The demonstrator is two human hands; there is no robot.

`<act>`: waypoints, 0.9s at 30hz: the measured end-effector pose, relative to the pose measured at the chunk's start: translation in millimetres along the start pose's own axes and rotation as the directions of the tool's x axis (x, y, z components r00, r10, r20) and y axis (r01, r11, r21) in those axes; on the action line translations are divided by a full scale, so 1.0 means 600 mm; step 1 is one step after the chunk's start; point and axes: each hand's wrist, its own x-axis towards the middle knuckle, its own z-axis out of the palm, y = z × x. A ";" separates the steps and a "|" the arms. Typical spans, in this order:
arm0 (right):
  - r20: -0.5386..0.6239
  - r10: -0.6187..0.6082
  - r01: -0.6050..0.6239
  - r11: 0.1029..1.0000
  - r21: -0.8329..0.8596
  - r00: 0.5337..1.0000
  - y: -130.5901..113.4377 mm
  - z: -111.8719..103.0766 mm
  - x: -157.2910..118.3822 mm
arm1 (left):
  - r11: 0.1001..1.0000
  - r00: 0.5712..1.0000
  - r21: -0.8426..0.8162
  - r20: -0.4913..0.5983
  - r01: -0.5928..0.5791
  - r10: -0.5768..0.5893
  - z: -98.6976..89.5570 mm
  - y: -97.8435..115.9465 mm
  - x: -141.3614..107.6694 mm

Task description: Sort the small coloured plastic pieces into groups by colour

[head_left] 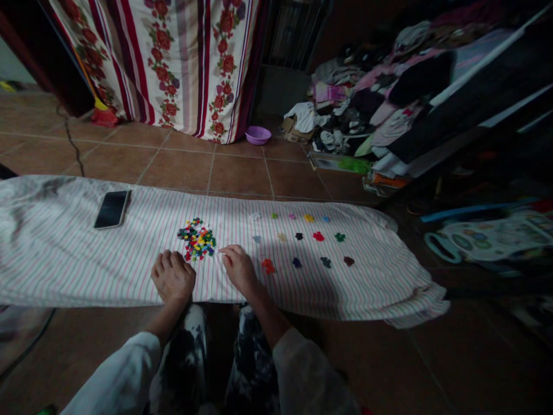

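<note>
A mixed pile of small coloured pieces (197,239), too tiny to identify, lies on a striped cloth (142,259). Just below the pile, my left hand (173,276) rests palm down with its fingers loosely laid out, holding nothing I can see. To the pile's right, my right hand (237,267) points its index finger and thumb at the edge of the heap. Those fingertips are close together, and anything between them is too small to see. Further right sit little single-colour clusters in rows, among them a red one (318,236), an orange-red one (268,266) and a brown one (349,261).
A phone (112,208) lies on the cloth at the left. Beyond the cloth-covered surface are a tiled floor (233,170), a purple basin (258,135), a floral curtain (185,63) and a red broom (104,116). Heaped clothes (367,98) fill the back right.
</note>
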 end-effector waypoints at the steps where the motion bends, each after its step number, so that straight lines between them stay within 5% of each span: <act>1: 0.012 -0.010 0.010 1.000 -0.012 1.000 -0.001 0.005 0.009 | 1.000 1.000 -0.006 0.003 0.002 -0.002 0.000 0.000 0.000; 10: 0.129 -0.072 0.093 0.982 -0.166 0.989 -0.018 0.045 0.080 | 1.000 1.000 -0.012 0.014 0.003 -0.003 -0.003 0.002 0.002; 27: 0.181 -0.006 0.039 0.982 -0.183 0.983 -0.012 0.056 0.095 | 1.000 1.000 0.016 0.007 -0.010 0.010 -0.002 0.001 0.002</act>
